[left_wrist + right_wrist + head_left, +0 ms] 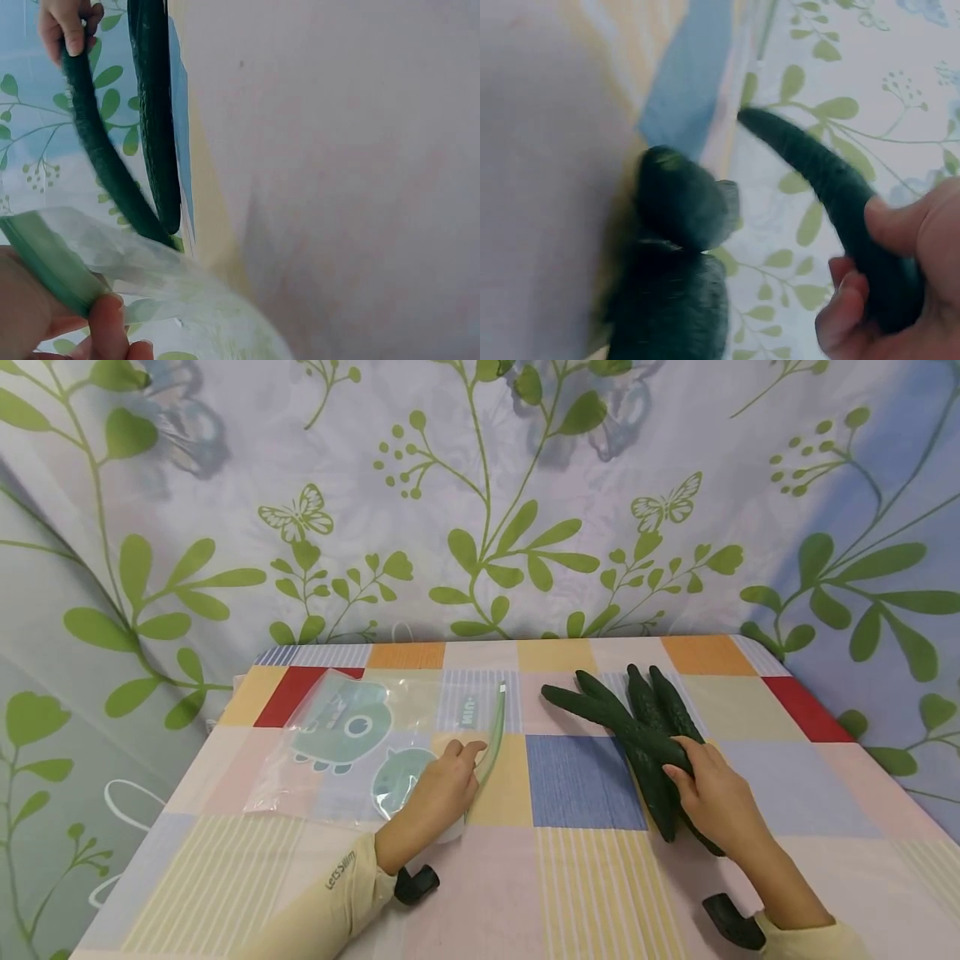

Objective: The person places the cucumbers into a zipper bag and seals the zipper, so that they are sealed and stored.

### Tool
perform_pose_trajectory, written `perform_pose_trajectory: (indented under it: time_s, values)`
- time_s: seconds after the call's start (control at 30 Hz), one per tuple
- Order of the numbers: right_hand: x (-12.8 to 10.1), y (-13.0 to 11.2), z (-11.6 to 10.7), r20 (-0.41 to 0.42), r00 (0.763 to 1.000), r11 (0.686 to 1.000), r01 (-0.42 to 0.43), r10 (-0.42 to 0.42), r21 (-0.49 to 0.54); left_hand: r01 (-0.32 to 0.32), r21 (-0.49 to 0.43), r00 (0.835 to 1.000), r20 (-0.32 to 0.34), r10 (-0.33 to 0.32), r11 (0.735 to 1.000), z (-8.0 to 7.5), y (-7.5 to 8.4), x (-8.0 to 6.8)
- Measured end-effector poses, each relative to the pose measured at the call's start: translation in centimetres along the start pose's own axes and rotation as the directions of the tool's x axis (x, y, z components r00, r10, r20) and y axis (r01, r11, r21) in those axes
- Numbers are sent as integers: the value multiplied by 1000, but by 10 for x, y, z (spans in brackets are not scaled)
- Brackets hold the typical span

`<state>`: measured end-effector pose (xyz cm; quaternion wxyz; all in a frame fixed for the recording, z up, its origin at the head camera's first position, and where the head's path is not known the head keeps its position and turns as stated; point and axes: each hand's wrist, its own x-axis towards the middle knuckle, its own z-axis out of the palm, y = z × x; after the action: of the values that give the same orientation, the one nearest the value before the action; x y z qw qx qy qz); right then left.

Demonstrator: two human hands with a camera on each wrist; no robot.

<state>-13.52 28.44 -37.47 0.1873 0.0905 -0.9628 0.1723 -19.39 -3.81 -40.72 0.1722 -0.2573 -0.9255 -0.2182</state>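
Note:
My right hand [716, 793] grips one end of a dark green cucumber [600, 710], which slants left above several other cucumbers [651, 777] lying on the table. In the right wrist view, thumb and fingers wrap around that cucumber [802, 154]. My left hand [441, 781] pinches the green zip edge [52, 262] of a clear zip bag [420, 702] printed with teal cartoon creatures. The bag lies flat on the left half of the table, its zip edge facing the cucumbers. In the left wrist view, the clear film bulges up beside the fingers.
A patchwork-patterned cloth [585, 893] covers the table. Behind it hangs a curtain [480, 510] with green leaves and butterflies. A white cable [123, 806] loops beside the table's left edge. A black wrist strap piece [416, 885] shows below the left hand.

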Motion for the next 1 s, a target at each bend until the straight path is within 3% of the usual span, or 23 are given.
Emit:
perform_pose_trajectory:
  time_s: [0.27,0.57,0.67,0.77,0.87,1.0]
  values:
    - [-2,-2,-14,98,994,991,32,-45,134,20,-21,1000,11,-20,1000,0,1,0]
    - [-8,-2,-5,230,972,984,11,-52,178,8,-52,1000,21,-7,999,2,-1,-1]
    - [-8,-1,-2,282,959,990,-9,-32,141,27,-72,998,67,-23,997,-1,0,-1]
    - [-9,1,0,327,945,995,-36,2,98,77,-103,981,184,-57,992,-7,2,0]
    - [-10,3,2,354,935,996,-56,26,75,132,-97,949,301,-98,986,-13,2,1]
    - [-9,7,4,365,931,996,-60,30,70,166,-45,918,372,-137,985,-19,1,3]
